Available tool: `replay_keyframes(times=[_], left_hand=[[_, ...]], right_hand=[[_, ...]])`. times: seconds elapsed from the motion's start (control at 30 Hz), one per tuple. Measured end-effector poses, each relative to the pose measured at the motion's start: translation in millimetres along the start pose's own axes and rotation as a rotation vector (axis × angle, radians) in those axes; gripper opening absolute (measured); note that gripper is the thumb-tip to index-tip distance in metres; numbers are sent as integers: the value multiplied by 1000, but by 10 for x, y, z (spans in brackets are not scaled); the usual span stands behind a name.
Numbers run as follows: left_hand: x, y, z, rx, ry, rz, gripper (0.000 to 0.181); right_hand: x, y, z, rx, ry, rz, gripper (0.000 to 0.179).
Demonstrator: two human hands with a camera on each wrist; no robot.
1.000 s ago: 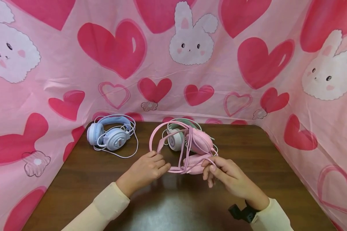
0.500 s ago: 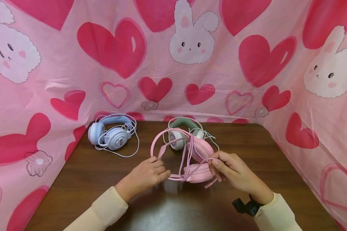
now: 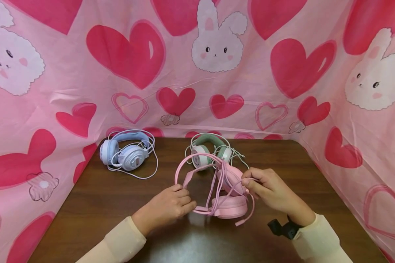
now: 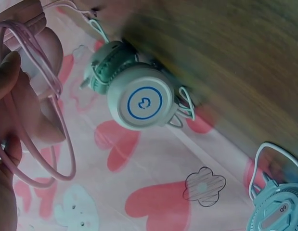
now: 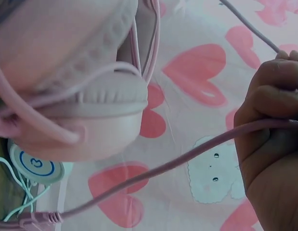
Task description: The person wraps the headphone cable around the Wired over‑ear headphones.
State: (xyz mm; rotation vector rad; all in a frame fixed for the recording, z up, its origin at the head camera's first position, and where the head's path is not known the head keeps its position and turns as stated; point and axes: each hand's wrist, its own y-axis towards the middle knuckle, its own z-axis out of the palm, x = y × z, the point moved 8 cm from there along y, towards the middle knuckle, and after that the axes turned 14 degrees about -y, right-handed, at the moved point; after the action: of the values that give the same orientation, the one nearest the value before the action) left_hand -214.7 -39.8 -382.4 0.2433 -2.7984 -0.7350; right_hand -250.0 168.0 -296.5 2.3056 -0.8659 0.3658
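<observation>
My left hand grips the headband of the pink headphones, which are held up above the table with both earcups toward the right. Loops of pink cord hang across the frame, clear in the left wrist view too. A thin microphone boom dangles below the lower earcup. Beside the upper earcup, my right hand pinches a pink cable; in the right wrist view this cable runs from a ribbed collar at lower left to the fingers. The left hand's fingertips are partly hidden behind the headband in the head view.
Green and white headphones stand at the back of the brown table, partly behind the pink ones. Light blue headphones lie at the back left with their cord looped forward. A pink heart-printed cloth encloses the back and sides.
The pink headphones have come lower and toward me, uncovering more of the green pair. My right hand has moved right and slightly up with the cable. The microphone boom now hangs in plain sight.
</observation>
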Motion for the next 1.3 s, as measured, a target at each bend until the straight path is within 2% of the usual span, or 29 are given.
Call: replay_keyframes(times=[0.13, 0.4, 0.63, 0.77, 1.0, 1.3], left_hand=[[-75, 13, 26, 0, -3, 24, 26], [-194, 21, 95, 25, 21, 85, 27], [-267, 50, 136, 19, 18, 126, 20], [-303, 63, 143, 6, 20, 149, 22], [-346, 43, 103, -25, -9, 158, 26], [-336, 46, 83, -35, -18, 154, 22]], right_hand=[[-23, 10, -42, -30, -64, -26, 23], [-92, 52, -116, -40, -78, 42, 24], [-224, 118, -117, 16, -75, 114, 25], [-302, 156, -114, 22, -80, 116, 25], [-383, 188, -58, 16, -67, 77, 23], [-519, 230, -28, 78, -54, 151, 10]])
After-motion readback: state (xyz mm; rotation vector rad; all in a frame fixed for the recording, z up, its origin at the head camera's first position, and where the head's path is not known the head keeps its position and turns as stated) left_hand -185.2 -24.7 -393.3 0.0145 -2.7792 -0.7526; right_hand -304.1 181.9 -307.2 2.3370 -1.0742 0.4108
